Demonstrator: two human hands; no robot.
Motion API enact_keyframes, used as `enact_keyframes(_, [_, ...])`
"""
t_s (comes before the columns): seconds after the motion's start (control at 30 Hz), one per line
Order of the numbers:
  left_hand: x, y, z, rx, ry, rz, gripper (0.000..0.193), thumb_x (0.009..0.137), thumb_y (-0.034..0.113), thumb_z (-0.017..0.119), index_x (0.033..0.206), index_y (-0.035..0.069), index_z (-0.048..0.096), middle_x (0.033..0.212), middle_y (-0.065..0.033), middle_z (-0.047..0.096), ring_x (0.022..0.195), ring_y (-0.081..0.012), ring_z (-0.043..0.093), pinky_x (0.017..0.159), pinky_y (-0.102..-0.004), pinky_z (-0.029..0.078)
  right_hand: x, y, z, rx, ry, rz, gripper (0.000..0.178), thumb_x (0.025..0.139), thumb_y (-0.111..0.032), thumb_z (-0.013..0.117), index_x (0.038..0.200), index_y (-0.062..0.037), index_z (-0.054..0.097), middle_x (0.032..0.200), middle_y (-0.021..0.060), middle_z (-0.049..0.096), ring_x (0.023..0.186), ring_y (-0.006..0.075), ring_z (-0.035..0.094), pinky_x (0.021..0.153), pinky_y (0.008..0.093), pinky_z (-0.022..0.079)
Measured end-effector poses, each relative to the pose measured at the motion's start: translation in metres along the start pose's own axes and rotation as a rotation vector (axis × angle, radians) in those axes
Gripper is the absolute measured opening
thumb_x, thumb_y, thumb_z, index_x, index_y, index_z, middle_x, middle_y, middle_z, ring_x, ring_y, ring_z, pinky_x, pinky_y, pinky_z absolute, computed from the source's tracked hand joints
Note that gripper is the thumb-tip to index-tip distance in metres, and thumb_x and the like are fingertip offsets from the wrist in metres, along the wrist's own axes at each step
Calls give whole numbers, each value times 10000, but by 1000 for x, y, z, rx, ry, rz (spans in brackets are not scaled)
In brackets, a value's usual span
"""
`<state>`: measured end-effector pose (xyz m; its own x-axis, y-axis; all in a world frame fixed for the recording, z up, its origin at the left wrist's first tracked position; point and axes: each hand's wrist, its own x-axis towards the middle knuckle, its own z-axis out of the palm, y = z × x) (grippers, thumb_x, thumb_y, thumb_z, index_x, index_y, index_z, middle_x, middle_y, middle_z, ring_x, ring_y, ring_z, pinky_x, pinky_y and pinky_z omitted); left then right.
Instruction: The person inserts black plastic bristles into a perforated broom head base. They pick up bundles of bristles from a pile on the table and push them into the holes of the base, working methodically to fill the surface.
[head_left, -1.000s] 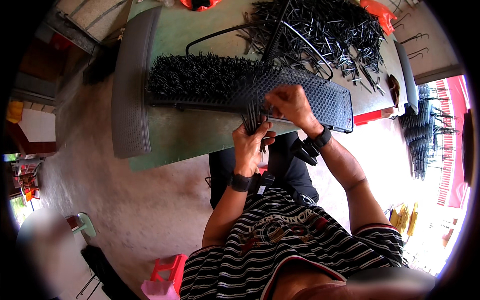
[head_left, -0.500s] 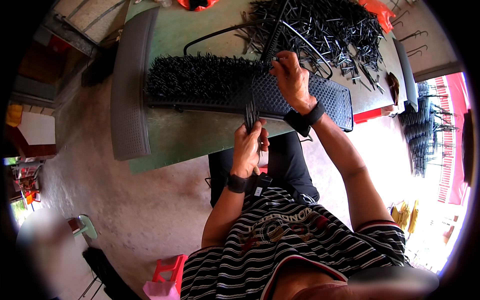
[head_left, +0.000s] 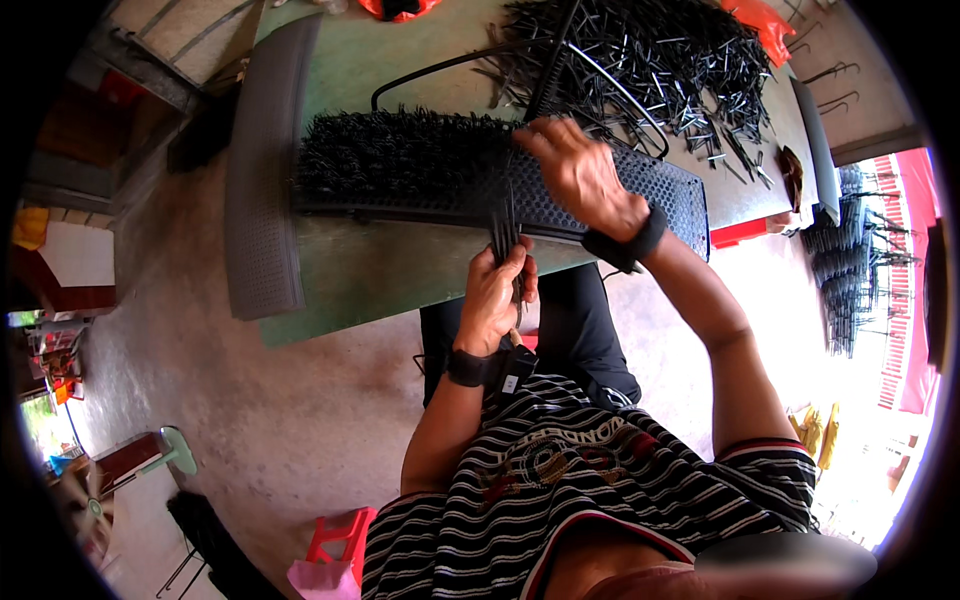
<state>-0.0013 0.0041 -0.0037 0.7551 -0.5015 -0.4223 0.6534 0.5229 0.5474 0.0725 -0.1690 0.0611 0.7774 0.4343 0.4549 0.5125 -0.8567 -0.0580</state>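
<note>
A long black perforated panel (head_left: 650,190) lies along the table's near side. Dense black bristle-like strips (head_left: 390,160) fill its left part, while the right part shows bare holes. In front of the panel, my left hand (head_left: 494,300) is closed round a bundle of thin black strips (head_left: 505,232), which point up toward the panel. My right hand (head_left: 585,180) is over the panel, just right of the bristled part. Its fingers are bent together at the border of the strips; whatever is between the fingertips is too small or hidden to make out.
A large heap of loose black strips (head_left: 660,60) covers the table's far right. A black metal frame (head_left: 450,62) rises behind the panel. Grey perforated sheets (head_left: 265,180) overhang the green table (head_left: 350,290) at left. A red stool (head_left: 340,540) stands on the floor.
My right hand has turned over and shifted slightly lower, its fingers now pointing left toward the bristles. My left hand keeps its bundle in nearly the same place.
</note>
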Motion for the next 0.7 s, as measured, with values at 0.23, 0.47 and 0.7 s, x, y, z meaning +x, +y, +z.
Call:
enact_keyframes(0.23, [-10, 13, 12, 204, -178, -160, 56, 886, 50, 504, 915, 2, 508, 712, -70, 545, 557, -138, 507, 465, -254, 386, -42, -33, -19, -29, -251, -606, 543, 774, -292, 545, 1251, -46, 467, 1219, 115, 491, 1201, 279, 434, 1015, 509, 308])
enact_keyframes(0.47, [-16, 11, 14, 237, -250, -297, 117, 881, 63, 519, 973, -7, 505, 788, -98, 579, 604, -148, 547, 502, -256, 441, -59, -22, -18, 86, -307, -641, 325, 722, -185, 570, 950, 47, 562, 849, 99, 522, 799, 232, 539, 753, 344, 449])
enact_keyframes(0.7, [-24, 48, 2, -137, -460, -386, 636, 902, 510, 427, 1280, 1, 392, 1105, -246, 572, 965, -370, 607, 775, -391, 540, -74, -28, -19, 560, -292, -157, 273, 736, -34, 546, 989, 62, 507, 802, 121, 517, 752, 280, 559, 655, 354, 467])
